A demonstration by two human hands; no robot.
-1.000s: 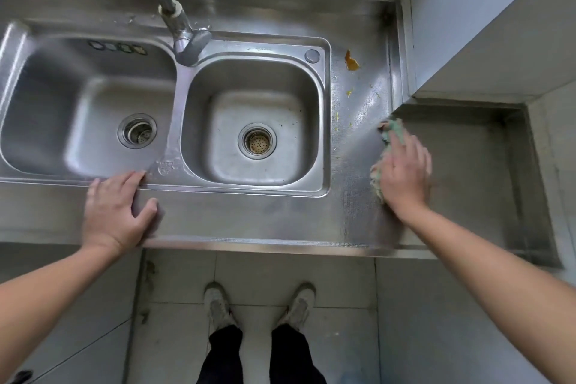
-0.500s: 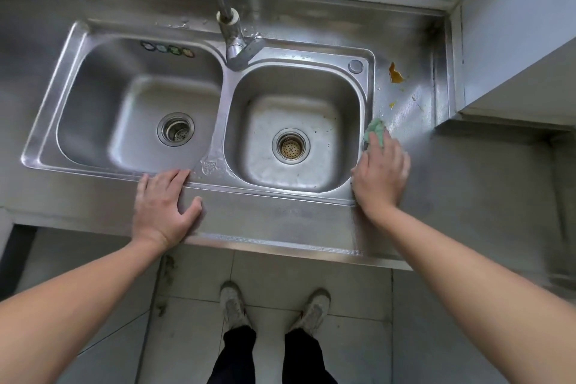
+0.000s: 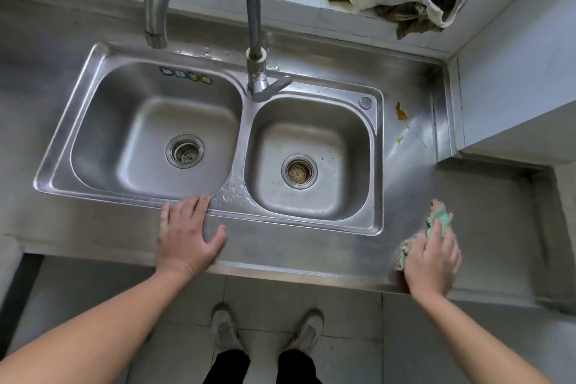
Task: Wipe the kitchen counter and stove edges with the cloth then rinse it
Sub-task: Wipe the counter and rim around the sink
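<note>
Cloth (image 3: 438, 220) lay bunched under the right hand (image 3: 431, 262), which pressed it flat-palmed onto the tabletop (image 3: 486, 221) near the front edge, fingers draped over it. Left hand (image 3: 187, 237) rested apart, fingers spread wide, holding nothing, its fingertips touching the sink (image 3: 378, 165) rim. Beyond the right hand, an orange scrap (image 3: 401, 111) sat beside the sink

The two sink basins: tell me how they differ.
The left basin is larger than the right basin. The left basin has a row of coloured stickers on its back wall; the right has none. The right basin's floor is speckled with dark bits and its strainer looks yellowish; the left basin's looks cleaner, with a grey strainer. Both are steel, with a central drain, and hold nothing else.
</note>
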